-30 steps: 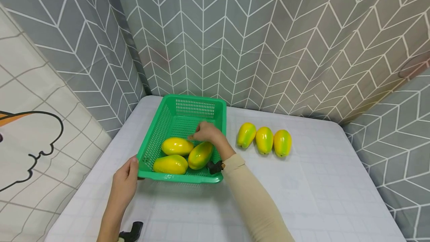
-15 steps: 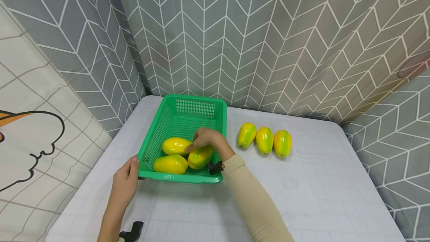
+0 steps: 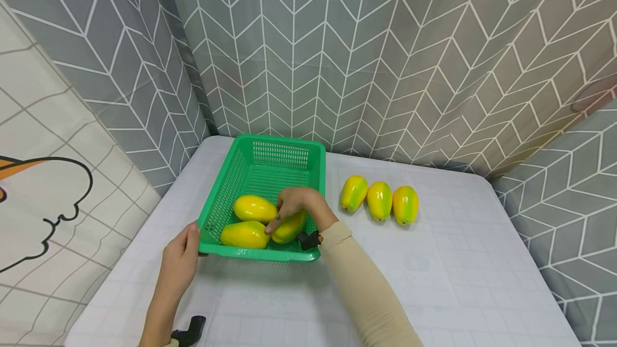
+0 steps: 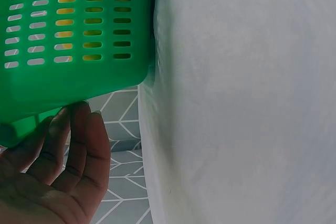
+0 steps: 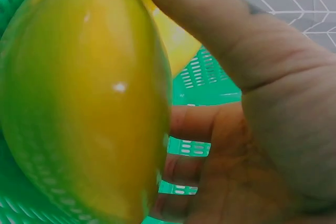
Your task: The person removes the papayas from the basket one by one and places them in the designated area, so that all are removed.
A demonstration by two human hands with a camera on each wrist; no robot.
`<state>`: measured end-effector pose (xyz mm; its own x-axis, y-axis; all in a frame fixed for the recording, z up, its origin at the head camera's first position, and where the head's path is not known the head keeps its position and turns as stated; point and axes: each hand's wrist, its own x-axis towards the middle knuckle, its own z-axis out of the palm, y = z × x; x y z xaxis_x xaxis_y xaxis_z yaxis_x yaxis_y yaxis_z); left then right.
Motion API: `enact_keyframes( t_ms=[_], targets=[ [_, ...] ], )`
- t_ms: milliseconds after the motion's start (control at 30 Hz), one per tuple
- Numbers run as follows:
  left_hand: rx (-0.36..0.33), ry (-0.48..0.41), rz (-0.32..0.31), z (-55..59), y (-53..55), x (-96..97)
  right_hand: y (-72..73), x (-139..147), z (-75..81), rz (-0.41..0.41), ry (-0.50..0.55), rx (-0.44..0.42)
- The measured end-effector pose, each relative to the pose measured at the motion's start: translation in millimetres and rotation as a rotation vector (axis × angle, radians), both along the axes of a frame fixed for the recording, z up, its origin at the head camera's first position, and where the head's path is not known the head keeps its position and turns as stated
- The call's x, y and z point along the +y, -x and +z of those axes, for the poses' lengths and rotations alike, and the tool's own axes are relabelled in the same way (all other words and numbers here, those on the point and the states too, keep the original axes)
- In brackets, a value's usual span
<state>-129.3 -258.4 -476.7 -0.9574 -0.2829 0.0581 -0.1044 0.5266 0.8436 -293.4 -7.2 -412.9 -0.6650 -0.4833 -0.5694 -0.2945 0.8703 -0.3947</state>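
Observation:
Three yellow-green papayas lie in the front half of a green plastic basket (image 3: 216,197). One papaya (image 5: 89,103) is at the front right, with my right hand (image 3: 296,205) over and around it. The thumb reaches between this papaya and its neighbours, and the fingertips go out of sight behind it in the right wrist view. Another papaya (image 3: 255,209) lies to the left, and a third papaya (image 3: 245,235) is in the front left corner. My left hand (image 3: 180,256) grips the basket's front left corner by the rim, with fingers curled beneath it in the left wrist view.
Right of the basket, three more papayas (image 3: 379,201) stand in a row on the white-covered table (image 3: 453,283). A grey patterned curtain (image 3: 299,58) hangs close behind the table's far edge. Black wrist mounts (image 3: 190,331) sit on both wrists.
My right hand has come down and forward inside the basket, from above the papayas to around the front right one. The left hand keeps its grip on the rim.

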Motion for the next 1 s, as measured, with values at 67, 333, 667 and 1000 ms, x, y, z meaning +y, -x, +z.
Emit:
enact_keyframes(
  t_ms=[67, 333, 667, 1000],
  targets=[
    [0.003, 0.000, -0.002, 0.0, 0.2, -0.1, 0.5, 0.0, 0.5, 0.030, -0.013, -0.003],
    [0.012, -0.006, -0.007, 0.9, -0.1, 0.0, -0.4, 1.8, 1.9, 0.084, -0.022, -0.021],
    [0.021, -0.010, -0.007, 1.7, 0.1, 0.8, 0.1, 2.9, 1.3, 0.108, -0.009, -0.039],
    [0.021, 0.000, -0.013, 1.9, 0.0, 0.3, -0.7, 4.2, 4.6, 0.117, 0.016, -0.038]
  ],
)
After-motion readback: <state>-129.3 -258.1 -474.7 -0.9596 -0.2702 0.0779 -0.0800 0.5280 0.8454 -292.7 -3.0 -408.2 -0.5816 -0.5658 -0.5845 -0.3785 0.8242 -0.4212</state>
